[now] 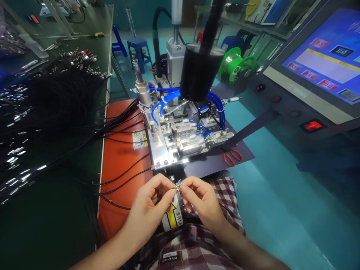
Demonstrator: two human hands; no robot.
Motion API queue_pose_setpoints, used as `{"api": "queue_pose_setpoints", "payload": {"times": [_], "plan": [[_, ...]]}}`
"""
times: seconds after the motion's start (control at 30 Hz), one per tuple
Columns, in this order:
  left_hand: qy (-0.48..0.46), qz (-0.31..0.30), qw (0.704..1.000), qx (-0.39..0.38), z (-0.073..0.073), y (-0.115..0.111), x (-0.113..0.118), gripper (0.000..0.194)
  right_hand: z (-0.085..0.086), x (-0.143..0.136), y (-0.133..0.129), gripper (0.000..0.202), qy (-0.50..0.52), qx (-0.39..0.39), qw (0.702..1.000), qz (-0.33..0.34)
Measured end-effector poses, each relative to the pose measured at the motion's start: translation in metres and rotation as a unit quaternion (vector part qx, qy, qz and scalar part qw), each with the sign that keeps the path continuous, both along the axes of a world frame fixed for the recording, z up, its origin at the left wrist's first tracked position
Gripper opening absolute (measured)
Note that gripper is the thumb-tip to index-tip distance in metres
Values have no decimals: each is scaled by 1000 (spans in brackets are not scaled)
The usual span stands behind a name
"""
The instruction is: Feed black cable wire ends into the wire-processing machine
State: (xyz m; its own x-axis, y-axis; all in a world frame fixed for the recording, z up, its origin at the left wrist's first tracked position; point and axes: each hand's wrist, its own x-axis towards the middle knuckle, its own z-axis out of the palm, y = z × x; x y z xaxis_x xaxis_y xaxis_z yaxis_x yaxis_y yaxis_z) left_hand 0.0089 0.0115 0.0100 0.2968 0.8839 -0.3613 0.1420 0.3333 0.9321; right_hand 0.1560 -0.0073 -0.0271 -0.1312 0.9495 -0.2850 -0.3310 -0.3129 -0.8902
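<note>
Both hands meet at the front edge of a metal machine (160, 148), their fingertips almost touching. My left hand (157, 202) pinches a small metallic piece (177, 186) between thumb and forefinger. From the other side, my right hand (201, 198) closes thumb and forefinger on the same tiny piece, which is mostly covered by the fingertips. Thin bright ends stick up between the fingers. Just beneath the hands lies a label with a yellow arrow (172, 217). Black cables (126, 176) run across the orange surface left of my left hand.
A large pile of black cables (67, 82) covers the dark table at left. Red-handled scissors (233, 157) lie right of the machine. A black cylinder (198, 73) hangs above it. A green spool (236, 65) stands behind, and a touchscreen panel (323, 63) juts in at right.
</note>
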Motion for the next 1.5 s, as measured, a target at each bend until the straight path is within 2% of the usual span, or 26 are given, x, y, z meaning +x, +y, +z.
{"api": "queue_pose_setpoints", "payload": {"times": [0.13, 0.27, 0.37, 0.57, 0.7, 0.93, 1.07, 1.17, 1.3, 1.5], "plan": [[-65, -13, 996, -52, -1, 5, -2, 13, -4, -1, 1, 23, 4, 15, 1000, 4], [-135, -12, 980, -143, -2, 11, -2, 14, -8, 2, 1, 21, -7, 38, 999, 18], [-159, -7, 971, -181, -3, 13, -1, 13, -9, 3, 0, 19, -16, 50, 998, 25], [-153, 29, 971, -182, -8, 7, 1, 16, -13, -3, -7, 15, -78, 103, 992, 2], [-99, 76, 975, -184, -8, 1, 3, 18, -16, -9, -9, 13, -158, 134, 978, -32], [-110, 65, 976, -175, -11, -1, 3, 18, -18, -15, -10, 13, -181, 141, 973, -39], [-69, 77, 978, -181, -10, -2, 3, 21, -17, -12, -9, 14, -207, 158, 965, -24], [-47, 77, 978, -190, -7, -1, 4, 20, -13, -5, -6, 13, -185, 140, 973, -4], [-32, 67, 979, -191, -6, -1, 3, 19, -7, 5, 2, 12, -103, 77, 992, -8], [-38, 49, 979, -195, -8, -2, 2, 20, -6, 3, 6, 16, -53, 47, 997, 5]]}}
